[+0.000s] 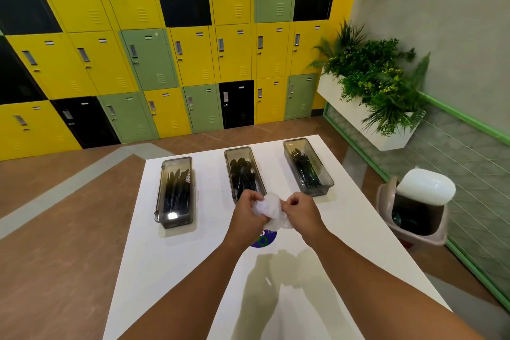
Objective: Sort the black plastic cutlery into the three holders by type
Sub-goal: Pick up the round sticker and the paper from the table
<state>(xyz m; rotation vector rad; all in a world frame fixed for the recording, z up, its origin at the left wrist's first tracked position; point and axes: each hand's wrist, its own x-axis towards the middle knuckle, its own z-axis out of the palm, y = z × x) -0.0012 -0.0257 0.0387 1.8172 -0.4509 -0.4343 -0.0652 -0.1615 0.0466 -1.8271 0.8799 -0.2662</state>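
Note:
Three smoky clear holders stand in a row on the white table (pixel 331 243). The left holder (pixel 174 193) contains black knives, the middle holder (pixel 242 171) black spoons, the right holder (pixel 307 167) black forks. In front of the middle holder, my left hand (pixel 248 212) and my right hand (pixel 299 210) both grip a crumpled clear plastic bag (pixel 269 208) held above the table. No loose cutlery shows on the tabletop.
A purple round sticker (pixel 262 240) lies on the table under the bag. A beige bin with a white swing lid (pixel 416 207) stands right of the table. Lockers line the far wall; a planter (pixel 367 119) hangs on the right.

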